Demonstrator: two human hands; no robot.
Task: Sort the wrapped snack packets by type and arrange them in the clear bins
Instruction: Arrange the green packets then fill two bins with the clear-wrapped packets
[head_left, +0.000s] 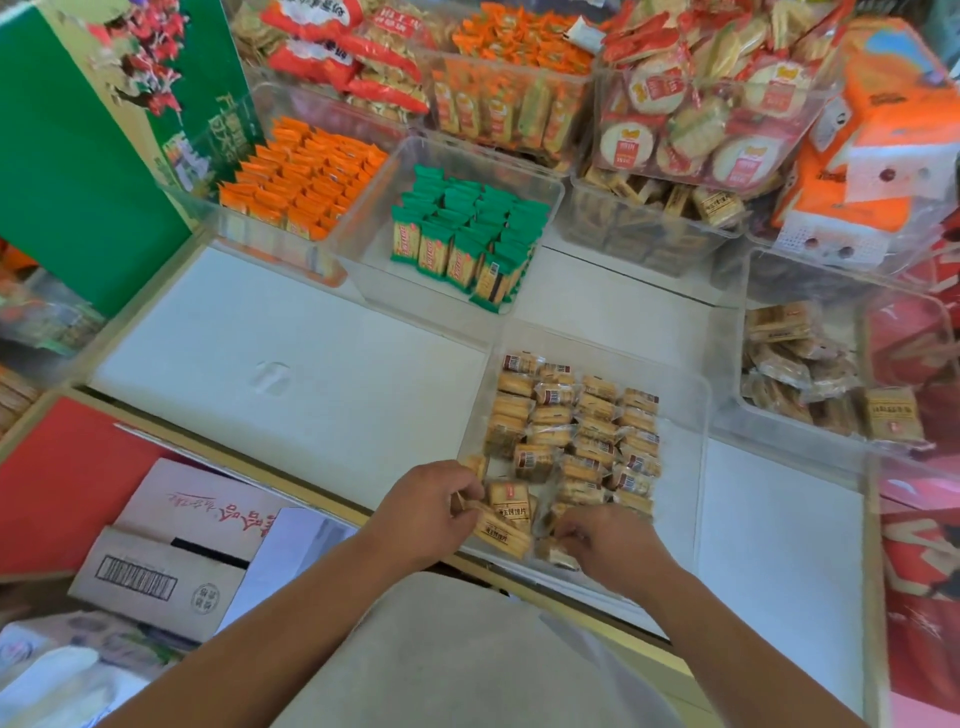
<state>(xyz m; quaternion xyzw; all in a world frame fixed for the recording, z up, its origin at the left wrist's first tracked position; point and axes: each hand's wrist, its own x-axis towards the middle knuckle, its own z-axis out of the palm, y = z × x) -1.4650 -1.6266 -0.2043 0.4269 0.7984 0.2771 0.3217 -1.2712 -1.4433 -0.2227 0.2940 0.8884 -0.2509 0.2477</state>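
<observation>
Orange foil packets (306, 182) and green foil packets (467, 228) stood sorted in rows. Fingers of the left hand (431, 512) and right hand (608, 540) each grasped tan biscuit packets (571, 415) in the half-arranged clear plastic bin (702, 447).

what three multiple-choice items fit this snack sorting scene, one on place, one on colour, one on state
1. The right hand works in: A the orange-packet bin; B the nearest clear bin; C the cardboard box.
2. The middle bin holds contents coloured: A green; B blue; C purple.
3. The left hand is: A flat on the counter; B out of view; C gripping a tan packet.
B: it reaches inside that bin. A: green packets stand in rows. C: it clutches the packet.
</observation>
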